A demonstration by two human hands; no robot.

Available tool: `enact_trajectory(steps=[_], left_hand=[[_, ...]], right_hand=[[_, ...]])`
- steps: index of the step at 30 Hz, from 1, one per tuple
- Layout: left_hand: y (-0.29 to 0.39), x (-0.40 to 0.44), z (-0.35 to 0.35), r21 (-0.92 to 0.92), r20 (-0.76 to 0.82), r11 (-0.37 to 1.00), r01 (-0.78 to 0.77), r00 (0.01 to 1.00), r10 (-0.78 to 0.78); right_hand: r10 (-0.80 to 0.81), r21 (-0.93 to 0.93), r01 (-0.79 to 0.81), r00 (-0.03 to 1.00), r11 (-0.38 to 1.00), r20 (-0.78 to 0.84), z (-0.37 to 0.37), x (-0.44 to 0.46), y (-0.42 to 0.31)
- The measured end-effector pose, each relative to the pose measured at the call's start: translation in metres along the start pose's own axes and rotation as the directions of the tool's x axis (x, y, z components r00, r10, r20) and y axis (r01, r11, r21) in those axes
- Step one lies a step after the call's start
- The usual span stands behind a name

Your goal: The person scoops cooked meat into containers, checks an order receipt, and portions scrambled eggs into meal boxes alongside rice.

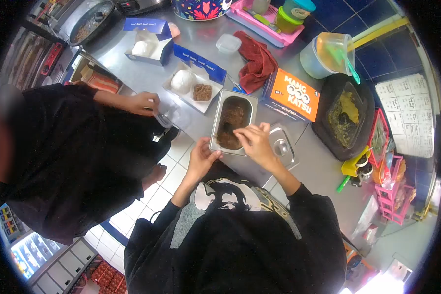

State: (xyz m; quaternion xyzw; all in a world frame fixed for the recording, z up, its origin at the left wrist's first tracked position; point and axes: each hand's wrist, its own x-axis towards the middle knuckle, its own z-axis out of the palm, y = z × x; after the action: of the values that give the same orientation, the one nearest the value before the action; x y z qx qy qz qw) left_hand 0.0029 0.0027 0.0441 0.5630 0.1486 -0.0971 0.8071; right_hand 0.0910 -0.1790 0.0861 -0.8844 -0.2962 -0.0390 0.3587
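My left hand [203, 159] grips the near left corner of a steel food pan [254, 103], thumb over the rim. Inside the pan lies shredded brown meat [234, 113]. Over the pan's near end, my right hand [256, 142] has its fingers pinched together at the meat. A steel lid [281, 146] with a round knob lies under and beside my right wrist. Just beyond the pan stands an open meal box [201, 60] holding a ball of white rice [183, 81] and a clump of shredded meat [202, 92].
A co-worker's hand [143, 104] on the left is at a clear plastic container [174, 116]. Another open box [149, 41] with rice stands farther back. Around the right side are an orange box [294, 95], a red cloth [256, 61], a white bucket [314, 59] and a dark stone mortar [345, 117].
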Motion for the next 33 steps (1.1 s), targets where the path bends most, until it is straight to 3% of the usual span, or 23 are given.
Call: enact_trajectory(steps=[7,11,12,13,15,16,19,22,23,25,27,28,29,31,32,33], left_hand=[[-0.009,0.000,-0.005,-0.068,-0.018,0.998,0.009,1.000,-0.010],[-0.006,0.001,-0.007,-0.092,-0.008,0.991,0.099,0.995,-0.100],[-0.005,0.001,-0.007,-0.091,-0.005,0.991,0.102,0.995,-0.103],[-0.005,0.002,-0.007,-0.088,0.002,0.992,0.090,0.996,-0.090],[-0.004,0.002,-0.007,-0.086,0.004,0.993,0.078,0.997,-0.078],[-0.004,0.002,-0.007,-0.087,0.015,0.994,0.072,0.997,-0.071],[-0.004,0.002,-0.006,-0.091,0.049,0.992,0.087,0.995,-0.083],[-0.003,0.003,-0.005,-0.072,0.062,0.993,0.094,0.994,-0.090],[-0.003,0.002,-0.005,-0.046,0.065,0.995,0.091,0.994,-0.088],[-0.002,0.002,-0.004,-0.066,0.073,0.993,0.094,0.993,-0.089],[-0.001,0.002,-0.005,-0.088,0.069,0.992,0.093,0.994,-0.087],[-0.001,0.003,-0.005,-0.087,0.071,0.992,0.091,0.994,-0.085],[-0.001,0.002,-0.004,-0.086,0.076,0.992,0.093,0.993,-0.087],[0.001,0.000,-0.001,-0.078,0.063,0.990,0.113,0.992,-0.109],[0.003,0.000,-0.001,-0.069,0.043,0.990,0.126,0.991,-0.123],[0.003,0.001,0.000,-0.069,0.043,0.990,0.123,0.992,-0.120]], right_hand=[[0.185,0.075,-0.183,0.983,0.980,-0.019,0.004,-0.004,-0.016],[0.260,0.145,-0.238,0.953,0.960,-0.157,0.018,-0.010,-0.012],[0.355,0.139,-0.350,0.934,0.926,-0.019,0.013,-0.011,-0.018],[0.356,0.139,-0.350,0.934,0.926,-0.021,0.013,-0.011,-0.017],[0.438,0.304,-0.374,0.882,0.876,-0.176,0.014,-0.009,-0.016],[0.423,0.288,-0.356,0.879,0.889,-0.221,0.018,-0.010,-0.019],[0.380,0.212,-0.357,0.922,0.910,-0.080,0.020,-0.014,-0.026],[0.298,0.181,-0.262,0.929,0.948,-0.219,0.026,-0.012,-0.024],[0.272,0.121,-0.255,0.950,0.959,-0.156,0.027,-0.015,-0.026],[0.351,0.188,-0.331,0.932,0.925,-0.085,0.021,-0.013,-0.031],[0.506,0.409,-0.404,0.845,0.818,-0.176,0.020,-0.010,-0.025],[0.581,0.563,-0.417,0.801,0.713,-0.142,0.021,-0.011,-0.025],[0.584,0.563,-0.421,0.799,0.711,-0.141,0.022,-0.013,-0.025],[0.524,0.316,-0.473,0.846,0.823,-0.097,0.022,-0.016,-0.026],[0.503,0.417,-0.390,0.839,0.821,-0.207,0.028,-0.014,-0.025],[0.501,0.418,-0.386,0.840,0.822,-0.209,0.028,-0.013,-0.024]])
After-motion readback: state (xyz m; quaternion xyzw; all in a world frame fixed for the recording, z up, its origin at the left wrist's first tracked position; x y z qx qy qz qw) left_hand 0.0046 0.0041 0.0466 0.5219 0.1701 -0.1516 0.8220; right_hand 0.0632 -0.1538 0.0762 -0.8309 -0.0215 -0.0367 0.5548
